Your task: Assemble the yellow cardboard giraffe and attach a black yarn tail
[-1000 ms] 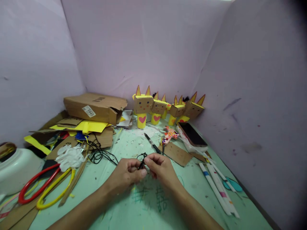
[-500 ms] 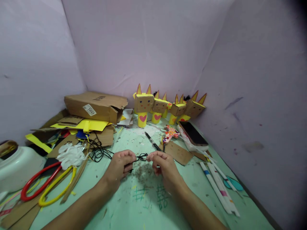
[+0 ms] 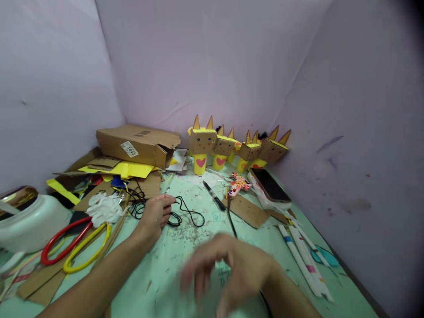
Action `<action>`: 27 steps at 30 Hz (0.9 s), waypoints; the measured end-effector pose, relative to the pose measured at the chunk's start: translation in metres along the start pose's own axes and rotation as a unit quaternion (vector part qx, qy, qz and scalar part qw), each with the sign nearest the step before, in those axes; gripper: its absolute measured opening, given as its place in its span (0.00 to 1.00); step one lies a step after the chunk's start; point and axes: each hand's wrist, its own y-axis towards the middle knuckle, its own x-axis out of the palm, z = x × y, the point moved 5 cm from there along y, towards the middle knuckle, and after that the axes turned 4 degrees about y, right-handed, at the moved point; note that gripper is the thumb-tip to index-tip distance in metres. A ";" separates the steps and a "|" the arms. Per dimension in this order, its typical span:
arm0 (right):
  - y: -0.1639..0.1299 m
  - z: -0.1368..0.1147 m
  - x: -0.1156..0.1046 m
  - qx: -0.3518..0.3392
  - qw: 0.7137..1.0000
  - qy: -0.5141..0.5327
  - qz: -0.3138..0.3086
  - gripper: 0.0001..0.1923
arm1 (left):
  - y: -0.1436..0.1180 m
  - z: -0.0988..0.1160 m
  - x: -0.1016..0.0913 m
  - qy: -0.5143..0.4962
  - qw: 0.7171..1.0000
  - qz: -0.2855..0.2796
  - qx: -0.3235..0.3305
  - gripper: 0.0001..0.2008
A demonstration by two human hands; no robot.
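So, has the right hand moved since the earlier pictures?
Yes. Judged against the pen, the right hand has moved nearer to the person, away from the left hand.

The cord (image 3: 191,213) is coloured plain black and the tabletop (image 3: 132,291) pale green (scribbled in darker green). Yellow tubes (image 3: 199,170) are decorated with pink hearts (image 3: 200,163), white markers (image 3: 300,261) are banded in blue and magenta, and loop handles (image 3: 49,262) are coloured red and yellow.
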 end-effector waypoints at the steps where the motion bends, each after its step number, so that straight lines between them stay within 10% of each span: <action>1: -0.002 0.007 0.013 0.052 0.994 -0.045 -0.084 0.08 | 0.000 0.001 0.000 0.000 1.000 -0.006 0.004 0.09; 3: 0.002 0.009 0.012 0.053 0.989 -0.127 -0.047 0.06 | -0.001 0.001 0.002 0.003 1.000 -0.027 0.005 0.09; 8: 0.008 -0.004 -0.038 -0.052 0.947 -0.103 0.300 0.11 | -0.014 -0.004 0.018 0.019 0.994 -0.109 -0.016 0.07; 17: 0.013 0.034 -0.015 0.145 0.973 0.065 0.165 0.20 | -0.033 -0.010 0.034 0.044 0.981 -0.189 -0.010 0.09; 27: 0.016 0.019 -0.039 -0.004 0.907 0.329 0.262 0.13 | -0.032 -0.014 0.034 0.064 0.976 -0.210 -0.018 0.09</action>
